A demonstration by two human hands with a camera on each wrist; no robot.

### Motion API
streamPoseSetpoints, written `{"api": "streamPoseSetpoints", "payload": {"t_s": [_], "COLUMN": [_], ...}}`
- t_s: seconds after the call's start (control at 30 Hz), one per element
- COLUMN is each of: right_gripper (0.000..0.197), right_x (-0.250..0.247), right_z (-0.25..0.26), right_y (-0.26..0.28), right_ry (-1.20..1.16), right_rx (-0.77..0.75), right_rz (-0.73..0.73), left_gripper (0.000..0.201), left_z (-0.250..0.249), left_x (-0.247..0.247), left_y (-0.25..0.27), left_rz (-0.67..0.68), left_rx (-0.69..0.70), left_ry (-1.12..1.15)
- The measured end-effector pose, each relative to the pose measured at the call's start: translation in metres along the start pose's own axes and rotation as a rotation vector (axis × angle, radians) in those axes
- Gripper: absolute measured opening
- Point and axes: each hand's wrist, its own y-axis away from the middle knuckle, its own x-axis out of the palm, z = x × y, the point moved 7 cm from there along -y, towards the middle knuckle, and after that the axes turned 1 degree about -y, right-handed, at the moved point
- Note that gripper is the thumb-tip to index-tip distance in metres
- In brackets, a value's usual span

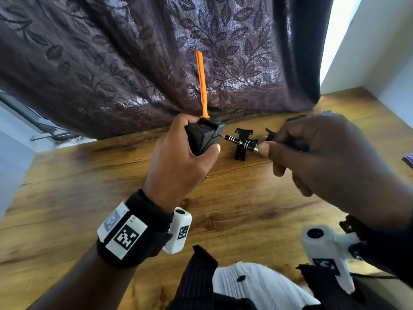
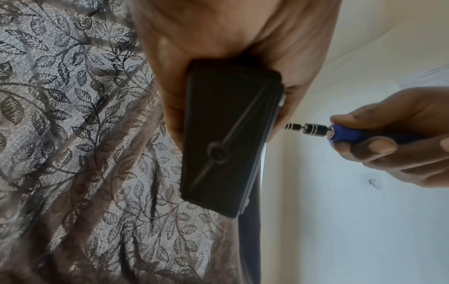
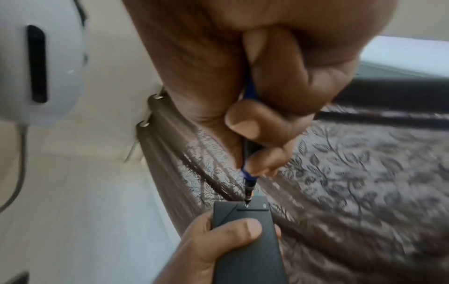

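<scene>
Box (image 1: pixel 202 137) sits in left hand (image 1: pixel 178 157), screwdriver (image 1: pixel 242 143) pinched by right hand (image 1: pixel 324 155) touching it.

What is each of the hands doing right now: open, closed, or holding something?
Left hand: closed round the black box.
Right hand: pinching the screwdriver, its tip against the box.

Head looks down, wrist views close, sharing black box (image 1: pixel 202 139)
</scene>
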Motion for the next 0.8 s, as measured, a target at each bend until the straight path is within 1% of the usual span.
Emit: {"api": "streamPoseSetpoints", "payload": {"t_s": [0.07,0.1,0.17,0.23,0.27,0.3,0.33,0.37,0.43,0.53,0.6,0.67,0.8], "right_gripper": [0.034,0.032,0.028,0.02,0.023,0.03,0.033,0.032,0.025,0.02,0.016,0.015,0.017], "right_x": [0.007,0.01,0.015,0.016,0.015,0.013,0.01,0.007,0.002,0.003,0.005,0.006,0.003], "right_z": [-0.012,-0.017,-0.023,-0.022,-0.021,-0.02,-0.018,-0.015,-0.006,0.006,0.01,0.013,0.01], "right_y": [-0.001,0.0,0.0,-0.001,-0.001,-0.002,-0.002,-0.001,0.002,0.007,0.01,0.012,0.009], "right_ry": [-0.241,-0.316,-0.368,-0.379,-0.339,-0.227,-0.058,0.098,0.27,0.382,0.439,0.474,0.404], "right_rx": [0.118,0.164,0.198,0.178,0.151,0.106,0.049,-0.002,-0.101,-0.295,-0.361,-0.373,-0.314], "right_rz": [0.097,0.124,0.154,0.169,0.162,0.132,0.086,0.026,-0.062,-0.102,-0.088,-0.082,-0.103], "left_gripper": [0.042,0.043,0.043,0.041,0.04,0.039,0.038,0.039,0.039,0.036,0.036,0.033,0.033], "left_z": [0.001,0.001,0.002,0.004,0.006,0.009,0.011,0.012,0.014,0.015,0.014,0.014,0.013], "left_x": [-0.001,-0.002,0.0,0.002,0.004,0.006,0.007,0.009,0.011,0.011,0.01,0.009,0.008], "left_y": [0.0,0.0,-0.001,0.0,0.0,0.001,0.001,0.001,0.001,0.001,0.002,0.001,0.003], "left_rz": [-0.009,-0.008,0.008,0.015,0.008,0.0,-0.005,-0.008,-0.001,0.022,0.042,0.07,0.088], "left_rx": [0.01,0.014,0.014,-0.011,-0.026,-0.043,-0.06,-0.07,-0.081,-0.093,-0.093,-0.088,-0.067], "left_ry": [-0.014,-0.025,-0.028,-0.002,0.018,0.038,0.053,0.067,0.094,0.103,0.1,0.077,0.027]}}
